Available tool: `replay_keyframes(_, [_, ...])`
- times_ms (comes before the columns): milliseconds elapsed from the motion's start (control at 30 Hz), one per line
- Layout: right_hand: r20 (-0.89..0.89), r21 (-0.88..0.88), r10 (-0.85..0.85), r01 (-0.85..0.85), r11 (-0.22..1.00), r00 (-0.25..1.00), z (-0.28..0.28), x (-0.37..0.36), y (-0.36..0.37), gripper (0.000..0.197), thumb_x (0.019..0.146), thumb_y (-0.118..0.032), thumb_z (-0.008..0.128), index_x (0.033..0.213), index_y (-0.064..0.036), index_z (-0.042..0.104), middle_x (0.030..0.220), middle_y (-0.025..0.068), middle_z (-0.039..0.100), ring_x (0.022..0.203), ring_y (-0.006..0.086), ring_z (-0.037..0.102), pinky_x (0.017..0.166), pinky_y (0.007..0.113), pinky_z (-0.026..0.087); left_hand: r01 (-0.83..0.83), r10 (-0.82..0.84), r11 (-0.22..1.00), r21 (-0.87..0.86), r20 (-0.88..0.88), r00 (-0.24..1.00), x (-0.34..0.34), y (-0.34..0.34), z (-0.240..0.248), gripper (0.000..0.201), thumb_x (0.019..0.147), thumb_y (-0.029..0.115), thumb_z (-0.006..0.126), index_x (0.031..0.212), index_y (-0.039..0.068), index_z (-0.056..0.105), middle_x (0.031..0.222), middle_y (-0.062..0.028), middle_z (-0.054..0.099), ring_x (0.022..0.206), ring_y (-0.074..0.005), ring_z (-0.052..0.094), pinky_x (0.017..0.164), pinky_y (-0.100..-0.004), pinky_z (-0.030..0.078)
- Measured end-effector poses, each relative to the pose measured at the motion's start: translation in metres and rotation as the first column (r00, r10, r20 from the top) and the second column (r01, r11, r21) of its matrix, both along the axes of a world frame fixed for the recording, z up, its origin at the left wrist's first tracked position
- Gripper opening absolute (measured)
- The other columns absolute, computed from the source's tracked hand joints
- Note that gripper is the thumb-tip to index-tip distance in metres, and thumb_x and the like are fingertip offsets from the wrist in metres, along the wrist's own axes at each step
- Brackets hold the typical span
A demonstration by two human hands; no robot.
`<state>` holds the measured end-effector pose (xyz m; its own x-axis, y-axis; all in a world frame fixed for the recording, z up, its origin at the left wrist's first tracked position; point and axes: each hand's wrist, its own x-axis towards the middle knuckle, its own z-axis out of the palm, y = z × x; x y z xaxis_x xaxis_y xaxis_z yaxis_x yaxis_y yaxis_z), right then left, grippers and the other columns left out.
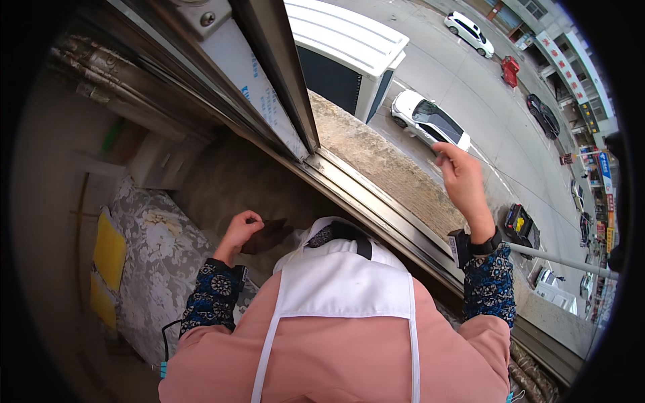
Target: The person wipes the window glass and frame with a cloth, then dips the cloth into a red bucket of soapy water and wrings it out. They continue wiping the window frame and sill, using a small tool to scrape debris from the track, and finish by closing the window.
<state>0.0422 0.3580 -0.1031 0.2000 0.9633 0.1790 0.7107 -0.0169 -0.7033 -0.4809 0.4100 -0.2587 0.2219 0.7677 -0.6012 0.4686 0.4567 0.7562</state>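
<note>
Head view, read remotely. Nearest to me: the wearer's pink garment (356,359) with a white panel (346,285) and white straps, filling the lower edge. Both forearms carry dark blue patterned sleeves (489,285), each with a black band at the wrist.

Left hand (242,232): inside the room, raised, fingers curled in, thumb and forefinger close together. I see nothing in it, but cannot tell whether something thin sits between the tips. A dark shape (267,236) shows just beside it, too dim to identify.

Right hand (462,181): beyond the window track, seen against the outer edge of the ledge; fingers bent, tips near each other. I make out no held object and cannot tell whether one is pinched there.

Window track (376,201): runs diagonally between the hands, nearer the right one. The dark metal sash (279,80) meets it at its upper-left end. Along its outer edge lies the rough ledge (376,158).

Room side: grey floral cloth (168,235), two yellow pieces (109,252) at its left edge.

Outside, below: a white car (430,121) past the ledge's outer edge, beside a white-roofed box (349,33). Farthest: a red vehicle (510,70) and a second white car (469,33) near the road's far edge.
</note>
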Motion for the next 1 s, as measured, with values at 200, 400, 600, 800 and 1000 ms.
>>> replay_keyframes(200, [-0.25,-0.066,0.414,-0.442,0.894,0.875,0.0,-0.073,0.019,0.033,0.086,0.003,0.052,0.114,-0.0041,0.069,0.093,0.0156,0.069,0.086,0.0335,0.067,0.078,0.039,0.054,-0.478,0.298,0.878,-0.019,0.804,0.514,-0.077,-0.031,0.114,0.072,0.1,0.051,0.055,0.153,0.008,0.035,0.148,-0.0203,0.05,0.136,-0.0343,0.05,0.114,-0.0504,0.042])
replay_keyframes(400, [0.057,-0.033,0.467,-0.466,0.884,0.882,-0.023,-0.102,0.037,0.033,0.086,0.001,0.056,0.117,-0.0074,0.065,0.098,0.0152,0.067,0.088,0.0371,0.066,0.077,0.044,0.054,-0.45,0.606,0.786,-0.425,0.677,0.418,0.007,-0.077,0.018,0.057,0.097,0.035,0.062,0.143,0.004,0.051,0.142,-0.0158,0.057,0.13,-0.0329,0.055,0.112,-0.0499,0.042])
replay_keyframes(600, [0.044,-0.057,0.463,-0.46,0.886,0.885,-0.032,-0.108,0.037,0.032,0.087,0.0,0.055,0.117,-0.007,0.064,0.101,0.0173,0.066,0.091,0.0393,0.064,0.078,0.045,0.053,-0.357,0.679,0.731,-0.581,0.671,0.298,0.035,-0.07,0.002,0.047,0.096,0.03,0.06,0.134,0.002,0.059,0.135,-0.0167,0.062,0.126,-0.0329,0.058,0.112,-0.0476,0.043])
replay_keyframes(800, [0.004,-0.005,0.454,-0.454,0.891,0.891,-0.036,-0.118,0.04,0.03,0.086,0.0,0.054,0.113,-0.0044,0.067,0.099,0.0188,0.067,0.092,0.0403,0.064,0.081,0.046,0.053,-0.308,0.619,0.784,-0.54,0.722,0.31,0.032,-0.052,0.008,0.048,0.097,0.033,0.059,0.134,0.002,0.059,0.133,-0.0162,0.064,0.123,-0.0316,0.061,0.11,-0.046,0.045])
replay_keyframes(1000, [-0.061,-0.079,0.459,-0.463,0.883,0.886,-0.031,-0.123,0.04,0.031,0.085,0.001,0.053,0.112,-0.0025,0.069,0.101,0.0217,0.068,0.093,0.0415,0.065,0.083,0.046,0.053,-0.362,0.637,0.769,-0.527,0.681,0.361,0.034,-0.041,0.004,0.049,0.097,0.033,0.059,0.135,0.002,0.057,0.134,-0.0158,0.063,0.122,-0.0317,0.061,0.109,-0.0459,0.046])
